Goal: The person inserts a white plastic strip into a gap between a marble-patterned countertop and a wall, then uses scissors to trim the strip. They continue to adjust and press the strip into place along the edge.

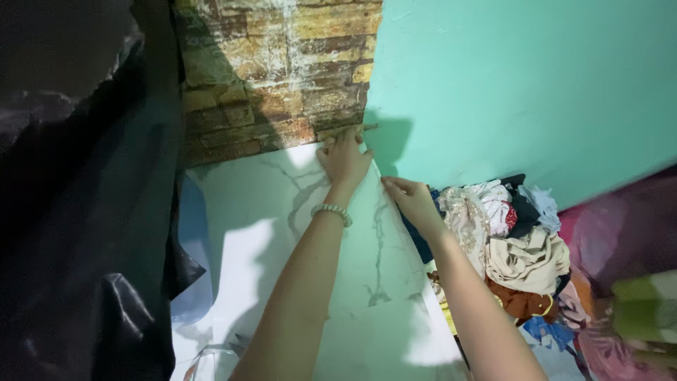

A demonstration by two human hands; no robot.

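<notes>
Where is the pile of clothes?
In the head view, the pile of clothes lies at the right, below the green wall, just beside the right hand and the marble-patterned sheet.

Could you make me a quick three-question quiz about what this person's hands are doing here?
1. True or false: the left hand presses flat on the top corner of the marble-patterned sheet.
2. Which hand wears the beaded bracelet? A) left B) right C) neither
3. What lies beside the right hand, below the turquoise wall?

Key: 1 true. 2 A. 3 a pile of clothes.
</notes>
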